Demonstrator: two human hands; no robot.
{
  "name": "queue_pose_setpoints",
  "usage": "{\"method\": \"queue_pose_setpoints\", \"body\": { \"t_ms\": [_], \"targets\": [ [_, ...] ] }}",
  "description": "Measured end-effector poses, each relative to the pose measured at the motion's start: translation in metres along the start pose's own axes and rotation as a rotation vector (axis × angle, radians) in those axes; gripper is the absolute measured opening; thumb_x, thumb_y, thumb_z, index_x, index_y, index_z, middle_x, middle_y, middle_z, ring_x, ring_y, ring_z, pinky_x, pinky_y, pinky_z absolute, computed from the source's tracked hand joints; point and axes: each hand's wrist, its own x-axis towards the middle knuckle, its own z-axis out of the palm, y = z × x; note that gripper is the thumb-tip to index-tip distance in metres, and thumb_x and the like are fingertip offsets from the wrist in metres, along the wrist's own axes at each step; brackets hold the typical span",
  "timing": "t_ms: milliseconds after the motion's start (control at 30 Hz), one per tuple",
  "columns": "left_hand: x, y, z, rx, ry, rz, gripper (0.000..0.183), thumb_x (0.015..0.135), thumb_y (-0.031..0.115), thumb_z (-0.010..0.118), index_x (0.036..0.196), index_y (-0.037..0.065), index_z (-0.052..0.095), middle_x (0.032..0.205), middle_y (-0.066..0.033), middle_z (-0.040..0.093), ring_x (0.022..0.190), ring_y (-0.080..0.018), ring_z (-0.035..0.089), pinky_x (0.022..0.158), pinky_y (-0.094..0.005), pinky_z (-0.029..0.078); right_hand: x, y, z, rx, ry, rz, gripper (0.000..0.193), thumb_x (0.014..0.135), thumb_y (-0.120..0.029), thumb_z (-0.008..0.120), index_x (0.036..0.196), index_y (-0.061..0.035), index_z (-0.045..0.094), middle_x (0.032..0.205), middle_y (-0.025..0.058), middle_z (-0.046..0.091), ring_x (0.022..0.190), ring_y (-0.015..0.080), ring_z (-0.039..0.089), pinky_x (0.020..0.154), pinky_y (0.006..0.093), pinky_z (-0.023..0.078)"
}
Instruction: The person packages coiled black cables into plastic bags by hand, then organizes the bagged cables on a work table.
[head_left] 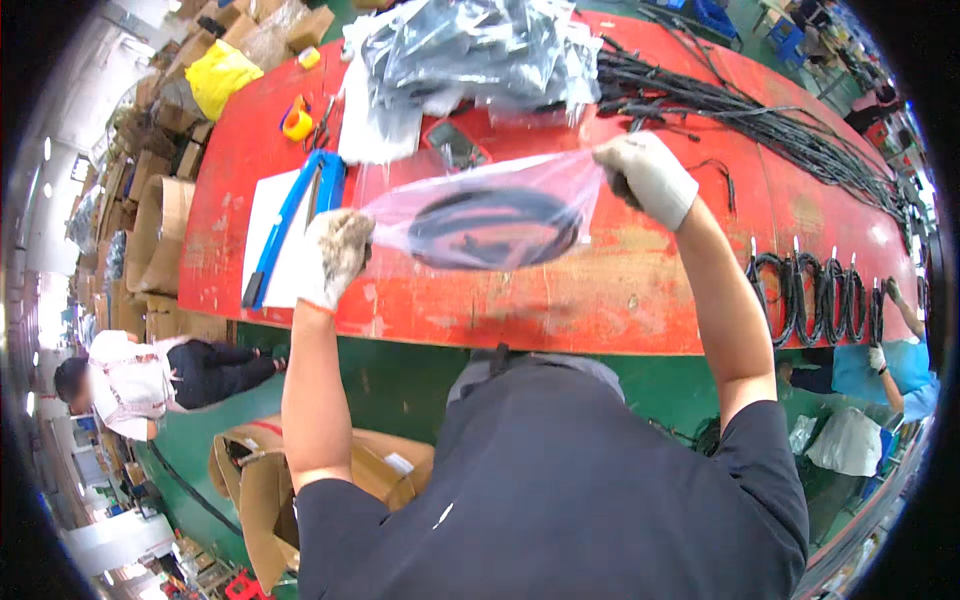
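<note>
Stretched between my two gloved hands is a clear plastic bag [395, 218] with a coiled black cable [500, 225] inside it. My left hand [340, 250], in a soiled white glove, is closed on the bag's left end. At the upper right corner my right hand [648, 175], also in a white glove, pinches the plastic. The bag is held over the red table [420, 310]. Just beside my left hand lies a blue paper trimmer [285, 225] with a white surface.
A pile of plastic-bagged items [470, 55] lies at the table's back. Long black cables [740, 110] spread to the right, and coiled cables [825, 300] stand along the right edge. An orange tape roll [297, 123] sits far left. Cardboard boxes [385, 465] are below; two people are nearby.
</note>
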Motion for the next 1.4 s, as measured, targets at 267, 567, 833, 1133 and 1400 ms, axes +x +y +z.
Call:
{"method": "queue_pose_setpoints", "body": {
  "t_ms": [267, 567, 833, 1133, 1400],
  "targets": [
    [0.026, 0.039, 0.029, 0.223, -0.085, -0.137, 0.031, 0.096, 0.029, 0.063, 0.077, 0.005, 0.062, 0.061, -0.0053, 0.059, 0.051, -0.0141, 0.056, 0.046, -0.0289, 0.045, 0.006, -0.003, -0.034, 0.092, -0.122, 0.307, 0.036, 0.088, -0.032, 0.062, 0.064, -0.0058, 0.057, 0.057, 0.0035, 0.054, 0.044, 0.014, 0.047, 0.041, 0.0315, 0.037],
    [0.286, 0.125, -0.017, 0.703, 0.256, 0.966, 0.018, 0.097, 0.009, 0.051, 0.092, 0.015, 0.067, 0.086, -0.0016, 0.067, 0.085, -0.0178, 0.064, 0.079, -0.0324, 0.049, 0.204, -0.111, -0.106, -0.237, 0.35, -0.347, 0.035, 0.1, -0.03, 0.052, 0.08, -0.0034, 0.065, 0.06, 0.0022, 0.055, 0.047, 0.0121, 0.048, 0.045, 0.0291, 0.037],
    [0.417, 0.076, -0.029, 0.951, 0.48, 0.894, 0.021, 0.101, 0.014, 0.049, 0.094, 0.009, 0.068, 0.085, -0.0115, 0.067, 0.068, -0.023, 0.065, 0.062, -0.0365, 0.052, 0.293, -0.058, -0.081, -0.493, 0.574, -0.36, 0.03, 0.097, -0.026, 0.049, 0.092, -0.0026, 0.068, 0.092, 0.0219, 0.069, 0.088, 0.0395, 0.065, 0.081, 0.0457, 0.05],
    [0.447, -0.168, 0.045, 0.496, 0.198, 0.156, 0.032, 0.1, 0.026, 0.051, 0.094, -0.001, 0.067, 0.087, -0.0202, 0.07, 0.083, -0.0309, 0.068, 0.075, -0.0403, 0.052, 0.341, 0.136, 0.024, -0.808, 0.366, 0.386, 0.045, 0.096, -0.038, 0.046, 0.111, -0.0034, 0.069, 0.12, 0.0243, 0.067, 0.114, 0.0408, 0.062, 0.1, 0.0478, 0.048],
    [0.382, -0.121, 0.019, 0.366, 0.24, 0.221, 0.038, 0.099, 0.039, 0.058, 0.107, 0.003, 0.069, 0.097, -0.0186, 0.071, 0.083, -0.0395, 0.066, 0.077, -0.0459, 0.052, 0.309, 0.137, 0.016, -0.752, 0.324, 0.296, 0.047, 0.094, -0.044, 0.054, 0.121, -0.007, 0.067, 0.121, 0.022, 0.068, 0.115, 0.0389, 0.063, 0.098, 0.043, 0.049]
  ]
}}
